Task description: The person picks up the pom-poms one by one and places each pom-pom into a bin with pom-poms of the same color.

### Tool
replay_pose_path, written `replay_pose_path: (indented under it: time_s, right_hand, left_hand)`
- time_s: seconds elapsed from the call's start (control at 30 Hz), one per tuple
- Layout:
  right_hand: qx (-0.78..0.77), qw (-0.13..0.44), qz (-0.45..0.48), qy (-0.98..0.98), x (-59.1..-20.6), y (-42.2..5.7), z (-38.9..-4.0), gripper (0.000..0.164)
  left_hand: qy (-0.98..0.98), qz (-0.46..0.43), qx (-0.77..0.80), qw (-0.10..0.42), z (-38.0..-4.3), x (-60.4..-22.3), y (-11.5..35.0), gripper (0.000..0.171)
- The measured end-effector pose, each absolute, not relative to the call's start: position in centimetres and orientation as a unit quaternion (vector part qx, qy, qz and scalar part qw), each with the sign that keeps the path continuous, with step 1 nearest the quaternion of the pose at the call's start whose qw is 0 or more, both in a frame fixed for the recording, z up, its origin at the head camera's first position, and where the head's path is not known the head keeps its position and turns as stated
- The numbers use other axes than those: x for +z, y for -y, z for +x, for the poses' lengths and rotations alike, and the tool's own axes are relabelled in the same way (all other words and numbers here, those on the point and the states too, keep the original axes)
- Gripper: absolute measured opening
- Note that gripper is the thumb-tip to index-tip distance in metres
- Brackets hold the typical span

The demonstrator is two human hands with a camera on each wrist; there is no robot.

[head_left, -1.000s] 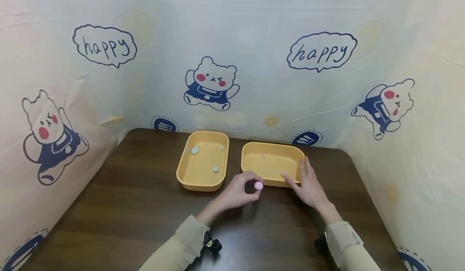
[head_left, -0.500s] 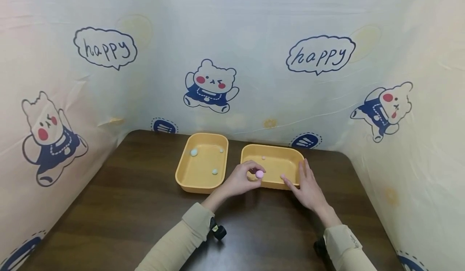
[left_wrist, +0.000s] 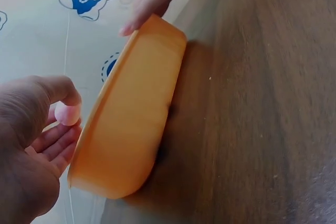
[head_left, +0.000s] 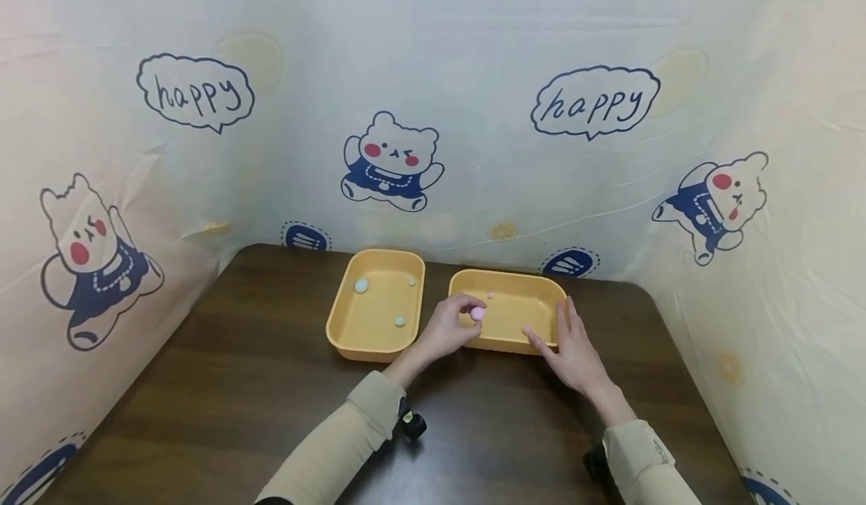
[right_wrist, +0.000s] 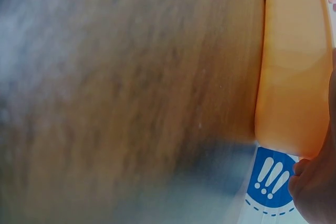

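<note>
My left hand (head_left: 443,331) pinches a pink ball (head_left: 476,314) between thumb and forefinger, over the left end of the right-hand yellow tray (head_left: 514,346). In the left wrist view the same ball (left_wrist: 67,114) shows under the bent forefinger, beside the tray's rim. My right hand (head_left: 576,356) rests on that tray's right front corner, its fingers straight along the right rim and its thumb at the front rim. Inside the tray lie a tiny pink ball (head_left: 490,294) and another pink ball (head_left: 527,330) right at the right thumb's tip.
Left of it stands a second yellow tray (head_left: 361,332), holding three pale blue balls (head_left: 361,285) of differing sizes. Both trays sit near the back of the dark wooden table (head_left: 203,400). A printed cloth (head_left: 487,77) encloses the table's back and sides.
My left hand has moved away from me with the pink ball, from in front of the right-hand tray to over its left end. The right hand has kept its place on the tray.
</note>
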State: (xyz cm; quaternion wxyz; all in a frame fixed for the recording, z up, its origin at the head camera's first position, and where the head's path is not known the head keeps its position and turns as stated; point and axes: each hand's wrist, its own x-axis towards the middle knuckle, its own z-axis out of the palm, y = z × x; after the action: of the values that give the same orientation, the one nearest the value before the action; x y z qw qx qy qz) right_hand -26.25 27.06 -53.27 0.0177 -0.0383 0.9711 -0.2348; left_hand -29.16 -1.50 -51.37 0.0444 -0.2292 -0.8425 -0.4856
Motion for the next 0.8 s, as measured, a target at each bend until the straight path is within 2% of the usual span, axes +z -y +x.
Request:
replay_pose_path:
  time_s: [0.3,0.57,0.8]
  right_hand:
    - [-0.236,0.022,-0.036,-0.971,-53.29,-27.06,-26.41,0.113]
    - [-0.237,0.016,-0.041,-0.971,-53.37,-27.13,-26.39,0.112]
    - [-0.234,0.015,-0.042,-0.971,-53.4,-27.14,-26.43,0.112]
  left_hand:
    - [0.847,-0.227,-0.48,0.037,-29.78,-51.3,1.06,0.032]
    - [0.858,-0.203,-0.468,0.065,-30.04,-51.35,0.99,0.034]
    - [0.864,-0.22,-0.447,0.078,-30.08,-51.7,1.06,0.035]
